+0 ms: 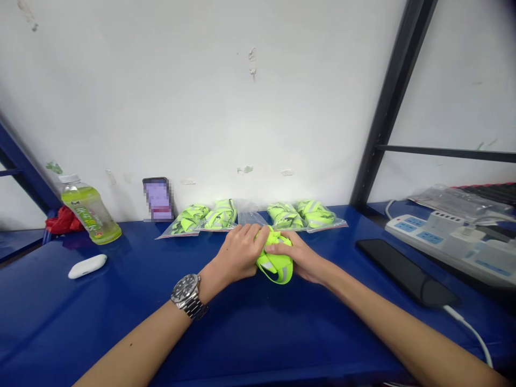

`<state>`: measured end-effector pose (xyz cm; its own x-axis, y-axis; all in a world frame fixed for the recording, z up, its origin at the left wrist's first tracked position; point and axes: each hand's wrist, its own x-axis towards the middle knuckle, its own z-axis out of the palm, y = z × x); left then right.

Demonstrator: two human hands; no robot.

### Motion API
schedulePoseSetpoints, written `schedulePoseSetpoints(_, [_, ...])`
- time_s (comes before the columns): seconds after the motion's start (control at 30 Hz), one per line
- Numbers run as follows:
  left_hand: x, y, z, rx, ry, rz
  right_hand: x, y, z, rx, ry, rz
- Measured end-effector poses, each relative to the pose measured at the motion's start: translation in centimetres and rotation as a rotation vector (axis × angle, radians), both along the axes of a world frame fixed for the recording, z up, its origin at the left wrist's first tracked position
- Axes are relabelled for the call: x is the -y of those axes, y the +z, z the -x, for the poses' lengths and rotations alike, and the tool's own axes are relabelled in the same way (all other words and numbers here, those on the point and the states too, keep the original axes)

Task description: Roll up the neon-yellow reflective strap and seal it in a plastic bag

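Note:
Both hands grip a bundled neon-yellow reflective vest or strap [278,264] with grey reflective strips, held above the blue table [250,333]. My left hand [241,251], a metal watch on its wrist, is closed at the bundle's left side, its fingertips partly hidden. On the other side, my right hand [300,255] wraps the bundle with the thumb across its front. Behind the hands, several clear zip bags with similar neon bundles [220,214] [316,213] lie along the wall. Between them sits a clear plastic bag [249,211] with no neon bundle visible inside.
At left stand a bottle of yellow-green drink [91,209] and an upright phone [158,199]; a white earbud case [87,266] lies nearer. A black phone [405,271] with a white cable and a power strip [451,242] lie at right, beside a dark metal post [387,102].

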<state>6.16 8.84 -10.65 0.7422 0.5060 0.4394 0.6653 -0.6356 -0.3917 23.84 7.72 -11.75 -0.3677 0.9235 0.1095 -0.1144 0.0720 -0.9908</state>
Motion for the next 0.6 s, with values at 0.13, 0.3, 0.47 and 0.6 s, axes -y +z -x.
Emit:
schedulePoseSetpoints(0.13, [-0.1, 0.6, 0.3, 0.047, 0.152, 0.048, 0.1, 0.6, -0.4, 0.266, -0.143, -0.363])
schedulePoseSetpoints(0.3, [0.2, 1.1, 0.1, 0.042, 0.238, 0.083, 0.6, 0.5, -0.3, 0.855, -0.224, -0.816])
schedulePoseSetpoints(0.47, [1.1, 1.0, -0.3, 0.007, 0.168, 0.027, 0.2, 0.4, -0.3, 0.895, -0.230, -0.861])
schedulePoseSetpoints(0.6, [1.7, 0.6, -0.3, -0.023, 0.106, 0.042, -0.1, 0.6, -0.5, 0.718, -0.113, -0.734])
